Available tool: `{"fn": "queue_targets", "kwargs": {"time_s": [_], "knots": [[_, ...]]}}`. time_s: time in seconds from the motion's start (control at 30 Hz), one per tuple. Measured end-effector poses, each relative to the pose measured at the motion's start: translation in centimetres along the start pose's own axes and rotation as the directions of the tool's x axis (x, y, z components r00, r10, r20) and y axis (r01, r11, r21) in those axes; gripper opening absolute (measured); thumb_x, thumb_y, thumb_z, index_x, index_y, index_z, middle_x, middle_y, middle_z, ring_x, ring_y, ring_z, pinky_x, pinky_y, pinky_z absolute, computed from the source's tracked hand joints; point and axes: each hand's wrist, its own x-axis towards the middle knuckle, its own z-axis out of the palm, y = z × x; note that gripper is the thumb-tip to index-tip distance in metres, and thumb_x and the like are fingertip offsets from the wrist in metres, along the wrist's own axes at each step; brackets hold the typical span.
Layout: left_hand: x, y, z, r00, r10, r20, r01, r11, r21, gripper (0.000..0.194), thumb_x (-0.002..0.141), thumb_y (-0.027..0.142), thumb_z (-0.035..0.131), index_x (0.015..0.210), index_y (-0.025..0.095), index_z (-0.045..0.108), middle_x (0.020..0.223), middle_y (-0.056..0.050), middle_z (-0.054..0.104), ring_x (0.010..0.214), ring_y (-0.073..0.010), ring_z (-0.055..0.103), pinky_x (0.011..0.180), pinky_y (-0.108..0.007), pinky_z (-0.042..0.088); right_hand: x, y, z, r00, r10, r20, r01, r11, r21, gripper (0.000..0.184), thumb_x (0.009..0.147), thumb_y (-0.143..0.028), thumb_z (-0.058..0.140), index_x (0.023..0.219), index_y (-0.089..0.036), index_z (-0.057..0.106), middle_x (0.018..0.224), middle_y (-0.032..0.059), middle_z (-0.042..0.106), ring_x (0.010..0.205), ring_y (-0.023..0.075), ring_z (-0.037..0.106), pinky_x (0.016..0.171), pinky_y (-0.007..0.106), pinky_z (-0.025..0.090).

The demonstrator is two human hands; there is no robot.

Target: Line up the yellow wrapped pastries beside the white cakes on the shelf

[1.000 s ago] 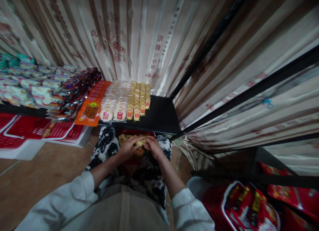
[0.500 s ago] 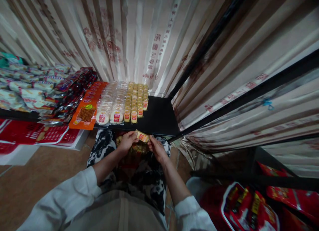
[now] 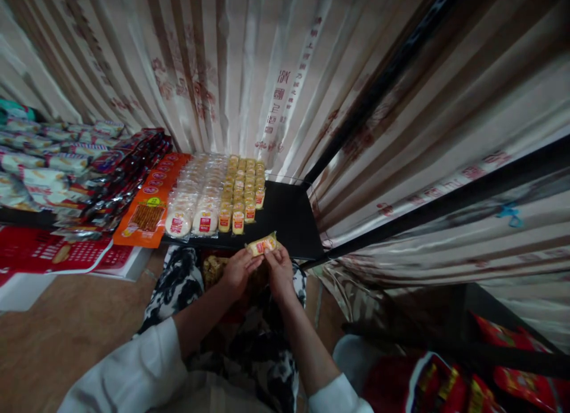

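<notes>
A small yellow wrapped snack cake [image 3: 262, 245] with a red-and-white label sits between my two hands, just in front of the shelf edge. My left hand [image 3: 237, 273] is closed on its left end. With thumb and fingers, my right hand [image 3: 280, 273] pinches its right part. Below my hands, a bag of yellow-wrapped snacks [image 3: 214, 269] shows between my knees, partly hidden by my arms. Similar yellow snack cakes [image 3: 243, 190] stand in rows on the black shelf [image 3: 289, 214], just beyond my hands.
Left of the rows lie round white wrapped crackers [image 3: 205, 220], an orange snack bag [image 3: 146, 214], dark red packets [image 3: 120, 172] and white packets [image 3: 44, 164]. A pleated curtain [image 3: 249, 75] hangs behind. Black frame bars [image 3: 378, 217] slant at the right, above red bags [image 3: 449, 383].
The snack cake has shifted slightly right and turned, its right end now tilted up. My right hand has moved its grip inward onto the cake. The view has shifted slightly.
</notes>
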Motion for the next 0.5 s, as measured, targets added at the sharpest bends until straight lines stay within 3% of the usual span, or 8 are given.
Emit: {"fn": "queue_targets", "kwargs": {"time_s": [0.1, 0.2, 0.33, 0.4, 0.43, 0.47, 0.5], "knots": [[0.9, 0.3, 0.7, 0.995, -0.058, -0.076, 0.059, 0.998, 0.014, 0.012, 0.081, 0.02, 0.062, 0.087, 0.011, 0.062, 0.085, -0.008, 0.07, 0.077, -0.0147, 0.068, 0.088, -0.031, 0.053, 1.6, -0.6, 0.0, 0.998, -0.046, -0.039, 0.044, 0.997, -0.07, 0.047, 0.061, -0.034, 0.074, 0.101, -0.023, 0.05, 0.083, -0.0018, 0.066, 0.074, 0.0136, 0.064, 0.073, 0.026, 0.051], [2.0, 0.7, 2.0, 0.984, -0.101, -0.145, 0.105, 0.994, 0.019, 0.007, 0.081, 0.018, 0.061, 0.08, 0.011, 0.059, 0.074, -0.005, 0.068, 0.067, -0.0126, 0.067, 0.077, -0.028, 0.055, 3.7, -1.6, 0.1, 0.995, -0.096, -0.004, 0.094, 0.981, -0.168, 0.043, 0.06, -0.031, 0.073, 0.096, -0.021, 0.053, 0.078, -0.0016, 0.066, 0.073, 0.0129, 0.062, 0.072, 0.025, 0.05], [1.2, 2.0, 4.6, 0.981, -0.08, -0.177, 0.132, 0.943, 0.306, 0.009, 0.081, 0.018, 0.06, 0.073, 0.013, 0.058, 0.061, -0.001, 0.062, 0.051, -0.0107, 0.058, 0.055, -0.024, 0.049, 7.3, -2.5, 0.3, 0.986, -0.165, -0.007, 0.159, 0.961, -0.225, 0.042, 0.061, -0.031, 0.07, 0.098, -0.021, 0.055, 0.083, 0.0, 0.067, 0.079, 0.0147, 0.062, 0.075, 0.027, 0.05], [-0.8, 3.2, 6.0, 0.998, 0.045, -0.036, -0.023, 0.879, 0.476, 0.011, 0.076, 0.02, 0.066, 0.067, 0.015, 0.06, 0.06, 0.0, 0.061, 0.052, -0.0104, 0.056, 0.055, -0.023, 0.047, 9.2, -2.6, 0.5, 0.981, -0.194, -0.012, 0.185, 0.95, -0.252, 0.042, 0.061, -0.031, 0.068, 0.099, -0.021, 0.055, 0.086, 0.0005, 0.066, 0.081, 0.0152, 0.061, 0.077, 0.028, 0.05], [-2.1, 3.9, 6.6, 0.985, 0.13, 0.114, -0.17, 0.842, 0.512, 0.012, 0.073, 0.024, 0.069, 0.067, 0.016, 0.063, 0.064, -0.002, 0.063, 0.06, -0.0119, 0.059, 0.061, -0.024, 0.048, 10.1, -2.6, 0.7, 0.978, -0.207, -0.002, 0.199, 0.943, -0.267, 0.041, 0.062, -0.031, 0.067, 0.1, -0.021, 0.055, 0.087, 0.0009, 0.066, 0.081, 0.0152, 0.061, 0.078, 0.028, 0.05], [-3.6, 4.5, 7.1, 0.95, 0.174, 0.26, -0.286, 0.82, 0.496, 0.011, 0.072, 0.028, 0.071, 0.07, 0.018, 0.067, 0.073, -0.003, 0.066, 0.07, -0.0144, 0.061, 0.069, -0.025, 0.049, 10.9, -2.5, 0.9, 0.976, -0.217, 0.015, 0.213, 0.936, -0.28, 0.041, 0.063, -0.032, 0.066, 0.101, -0.021, 0.056, 0.089, 0.0014, 0.066, 0.082, 0.0153, 0.061, 0.079, 0.028, 0.05], [-5.2, 4.9, 7.4, 0.912, 0.144, 0.384, -0.326, 0.822, 0.466, 0.013, 0.071, 0.033, 0.072, 0.076, 0.02, 0.069, 0.08, -0.005, 0.067, 0.078, -0.0167, 0.062, 0.075, -0.027, 0.049, 11.7, -2.4, 1.2, 0.973, -0.227, 0.035, 0.227, 0.929, -0.292, 0.041, 0.064, -0.032, 0.065, 0.102, -0.021, 0.056, 0.092, 0.002, 0.066, 0.083, 0.0155, 0.061, 0.08, 0.029, 0.05]]}}
